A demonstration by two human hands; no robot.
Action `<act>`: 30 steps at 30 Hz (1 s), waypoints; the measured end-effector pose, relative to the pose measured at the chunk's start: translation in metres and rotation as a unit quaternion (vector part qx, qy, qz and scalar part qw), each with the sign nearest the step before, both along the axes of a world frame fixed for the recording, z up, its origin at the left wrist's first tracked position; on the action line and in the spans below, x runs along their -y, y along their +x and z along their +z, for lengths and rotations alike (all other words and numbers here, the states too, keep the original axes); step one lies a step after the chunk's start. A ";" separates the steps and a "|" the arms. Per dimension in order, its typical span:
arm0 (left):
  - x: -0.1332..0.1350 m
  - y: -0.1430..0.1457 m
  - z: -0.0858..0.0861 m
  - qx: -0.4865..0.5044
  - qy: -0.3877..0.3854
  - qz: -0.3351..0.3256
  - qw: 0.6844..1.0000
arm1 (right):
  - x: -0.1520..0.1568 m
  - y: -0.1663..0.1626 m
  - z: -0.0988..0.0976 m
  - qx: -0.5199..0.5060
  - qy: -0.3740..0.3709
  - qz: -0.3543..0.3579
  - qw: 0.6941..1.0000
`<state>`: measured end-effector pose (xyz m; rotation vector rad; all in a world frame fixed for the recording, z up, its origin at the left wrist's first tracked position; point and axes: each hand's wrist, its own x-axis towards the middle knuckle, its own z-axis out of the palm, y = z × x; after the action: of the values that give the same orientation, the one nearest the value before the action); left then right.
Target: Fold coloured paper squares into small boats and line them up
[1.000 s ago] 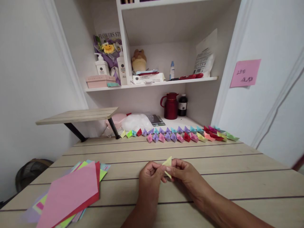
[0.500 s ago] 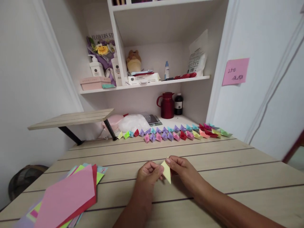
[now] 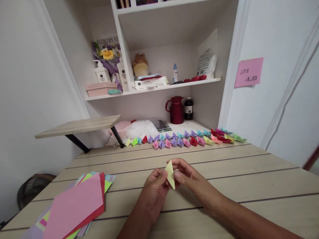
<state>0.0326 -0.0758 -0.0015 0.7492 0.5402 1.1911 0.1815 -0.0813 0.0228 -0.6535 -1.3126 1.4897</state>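
Between my hands is a small pale yellow folded paper point(image 3: 170, 175), shaped like a narrow diamond and held upright above the wooden table. My left hand point(image 3: 157, 184) pinches its left edge, thumb on the near face. My right hand point(image 3: 186, 176) is curled round the right side, with its thumb by the paper's edge and its fingers behind. The fingertips behind the paper are partly hidden. Farther back, several folded paper boats point(image 3: 180, 142) in many colours stand in two rows.
A stack of coloured paper sheets point(image 3: 74, 202) lies at the left, pink on top. Behind it stands a small raised wooden shelf point(image 3: 82, 126) on black legs. A red jug point(image 3: 176, 111) and a dark bottle point(image 3: 188, 109) stand at the back under the white shelf point(image 3: 154, 87).
The yellow paper has turned more upright and shifted slightly left. My right thumb has moved from its top down to its right edge. The camera view has shifted a little.
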 end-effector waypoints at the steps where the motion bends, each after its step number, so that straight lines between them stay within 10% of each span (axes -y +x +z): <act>1: 0.000 0.000 0.000 0.002 0.000 -0.009 1.000 | 0.000 0.001 -0.001 -0.001 -0.001 0.012 1.000; 30: 0.001 0.000 0.000 0.009 -0.002 -0.058 0.998 | 0.000 0.003 -0.002 0.044 -0.020 0.025 0.999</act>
<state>0.0324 -0.0771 -0.0011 0.7565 0.4784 1.0873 0.1842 -0.0816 0.0205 -0.7244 -1.3776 1.5455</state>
